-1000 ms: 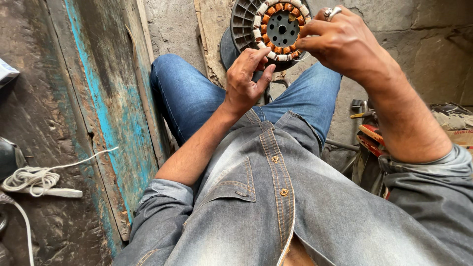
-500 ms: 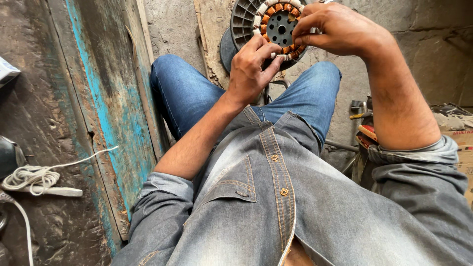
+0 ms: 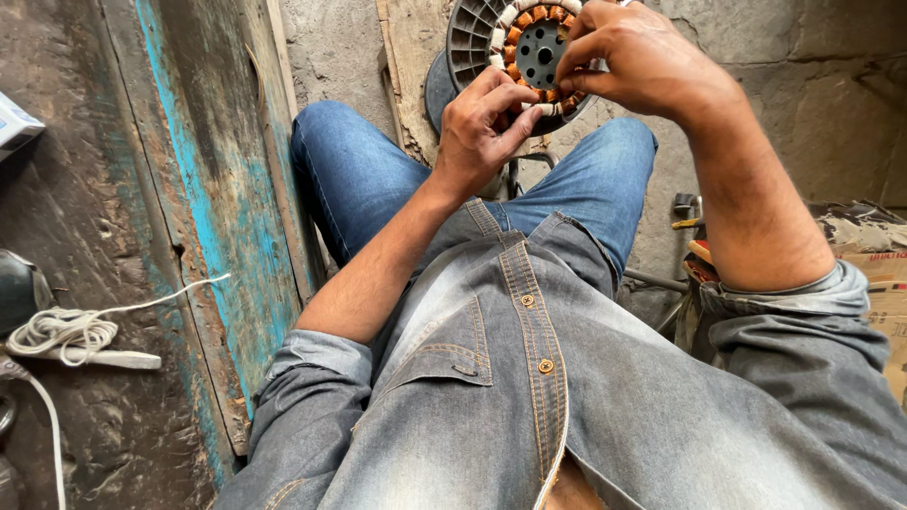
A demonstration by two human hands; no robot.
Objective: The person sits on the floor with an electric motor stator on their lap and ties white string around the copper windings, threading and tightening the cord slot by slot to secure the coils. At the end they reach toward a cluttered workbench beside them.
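— What are the two hands busy with?

— A round motor stator (image 3: 515, 47), grey slotted metal on the outside with a ring of copper-orange windings around a dark hub. It is held up past the knees of the blue jeans (image 3: 378, 179), near the top of the view.

— How does the left hand sit on it?

— The left hand (image 3: 482, 132) comes up from below the stator, its fingers curled against the lower edge of the winding ring and the thumb pressed beside them; the grip is closed on the stator's lower rim.

— And the right hand?

— The right hand (image 3: 633, 61) lies over the stator's right side, the fingertips bunched together and pinching at the windings near the hub. What sits between the fingertips is too small to tell.

— What lies around the stator?

— Below it, towards the camera, the grey denim shirt (image 3: 529, 378) fills the view. Left of the stator stands a worn wooden plank (image 3: 203, 208) streaked with turquoise paint. Well left of that, a coiled white cord (image 3: 66, 335) lies on the dark floor. To the lower right of the stator, beyond the right forearm, some tools (image 3: 694, 236) and a cardboard box (image 3: 879, 283) rest on the ground.
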